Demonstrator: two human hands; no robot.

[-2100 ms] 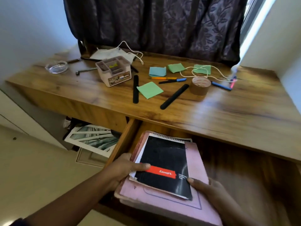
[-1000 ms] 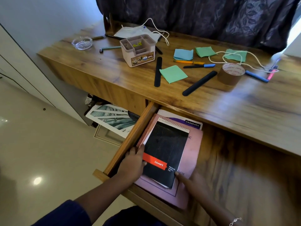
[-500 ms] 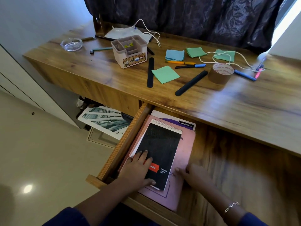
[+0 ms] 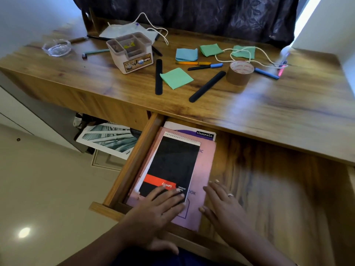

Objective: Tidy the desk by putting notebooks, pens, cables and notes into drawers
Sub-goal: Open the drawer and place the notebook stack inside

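Note:
A stack of notebooks lies flat at the left end of the open drawer [image 4: 269, 181]: a black spiral pad [image 4: 172, 164] on a pink notebook [image 4: 204, 169], with a purple notebook [image 4: 194, 132] beneath. My left hand [image 4: 155, 214] rests flat on the black pad's near end, fingers spread. My right hand [image 4: 222, 206] lies flat on the pink notebook's right edge and the drawer floor. On the desk [image 4: 288, 116] lie green sticky notes [image 4: 176, 78], blue sticky notes [image 4: 186, 54], an orange pen [image 4: 192, 63], a blue-capped pen [image 4: 205, 67] and a white cable [image 4: 247, 54].
A beige organiser box [image 4: 132, 52], a brown tape roll [image 4: 240, 72], two black sticks [image 4: 158, 76], a glass dish [image 4: 56, 48] and more pens [image 4: 267, 73] lie on the desk. A printed picture [image 4: 109, 139] leans under it. Curtain behind, wall at right.
The notebook stack was held above the drawer, then lowered and laid flat inside. Both hands let go of its edges and now press flat on top, sliding toward its near end.

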